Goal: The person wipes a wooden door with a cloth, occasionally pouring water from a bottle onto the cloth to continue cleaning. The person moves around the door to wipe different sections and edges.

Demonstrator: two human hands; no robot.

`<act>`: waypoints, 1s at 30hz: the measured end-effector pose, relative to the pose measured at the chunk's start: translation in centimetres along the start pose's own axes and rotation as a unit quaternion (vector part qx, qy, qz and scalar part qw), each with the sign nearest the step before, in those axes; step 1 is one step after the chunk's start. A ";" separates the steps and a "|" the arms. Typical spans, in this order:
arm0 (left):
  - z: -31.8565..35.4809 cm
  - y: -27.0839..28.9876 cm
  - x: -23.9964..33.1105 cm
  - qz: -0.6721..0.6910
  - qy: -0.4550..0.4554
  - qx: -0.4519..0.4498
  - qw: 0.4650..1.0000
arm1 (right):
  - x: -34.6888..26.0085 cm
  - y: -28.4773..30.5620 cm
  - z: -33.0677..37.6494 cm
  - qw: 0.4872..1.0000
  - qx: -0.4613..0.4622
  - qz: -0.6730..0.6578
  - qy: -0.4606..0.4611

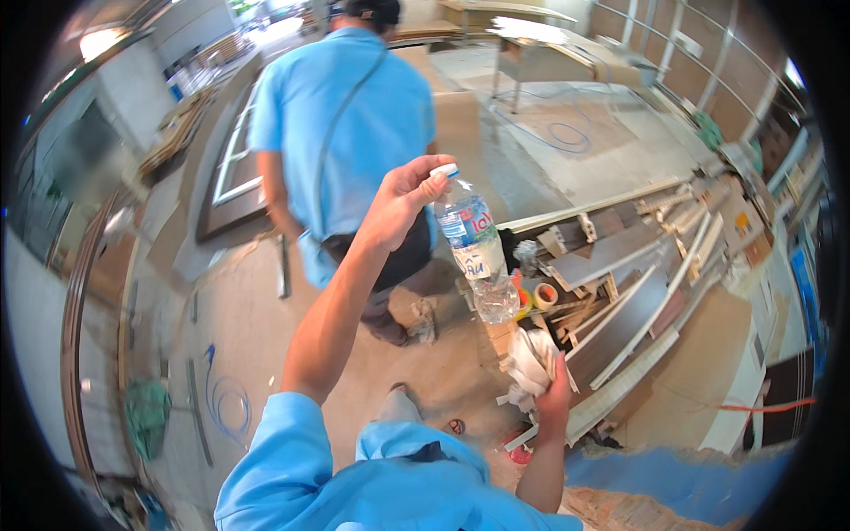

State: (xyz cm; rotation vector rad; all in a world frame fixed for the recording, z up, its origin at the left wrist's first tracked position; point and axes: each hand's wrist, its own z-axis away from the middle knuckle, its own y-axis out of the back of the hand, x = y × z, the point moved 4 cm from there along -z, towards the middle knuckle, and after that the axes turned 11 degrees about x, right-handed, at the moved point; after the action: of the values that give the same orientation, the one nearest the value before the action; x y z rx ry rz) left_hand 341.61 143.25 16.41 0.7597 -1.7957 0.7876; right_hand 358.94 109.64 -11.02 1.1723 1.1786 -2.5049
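Bottle (pixel 474 248) hangs neck-up, left hand (pixel 403 202) pinching its cap as if to keep it upright. Just below the bottle, right hand (pixel 551 389) is clenched around a crumpled white rag (pixel 529 365).

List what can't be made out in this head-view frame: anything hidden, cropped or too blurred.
- Bottle cap: partly covered by the left hand, so whether it is screwed tight is unclear.
- Plastic bottle: water level unreadable through the crumpled clear wall.
- White cloth: bunched in the right hand; anything wrapped inside is hidden.
- Co-worker: head cut off by the top edge, hands hidden in front of the body.
- Wood offcuts: warped by fisheye, small items indistinct.
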 end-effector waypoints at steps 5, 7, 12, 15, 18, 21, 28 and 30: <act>10.0 10.9 6.8 0.054 0.000 -0.003 0.999 | 8.6 -17.2 4.8 0.954 -0.252 -0.041 -0.154; 13.8 16.3 8.8 0.072 -0.013 0.020 0.997 | 13.1 -23.4 8.3 0.921 -0.316 -0.067 -0.220; 25.8 32.2 12.4 0.169 -0.046 0.192 0.966 | 23.7 -36.7 18.0 0.889 -0.389 -0.001 -0.241; 33.1 40.4 12.4 0.174 -0.037 0.278 0.944 | 31.9 -43.1 23.4 0.880 -0.396 0.005 -0.264; 40.1 46.6 12.2 0.202 0.008 0.309 0.929 | 40.2 -49.3 27.8 0.892 -0.390 0.024 -0.226; 45.7 52.2 13.4 0.145 0.035 0.363 0.920 | 45.9 -54.9 32.5 0.899 -0.418 0.064 -0.115; 52.3 66.5 15.3 0.079 0.001 0.460 0.884 | 57.4 -63.4 37.5 0.839 -0.503 0.163 -0.131; 53.0 70.9 15.4 0.076 0.006 0.513 0.855 | 61.1 -64.9 36.2 0.813 -0.520 0.193 -0.178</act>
State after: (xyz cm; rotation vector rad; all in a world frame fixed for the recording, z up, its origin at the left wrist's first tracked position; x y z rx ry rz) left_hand 252.84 140.98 3.07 1.2688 -1.3318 1.9070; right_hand 268.35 140.38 -0.86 0.5079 1.6132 -1.2863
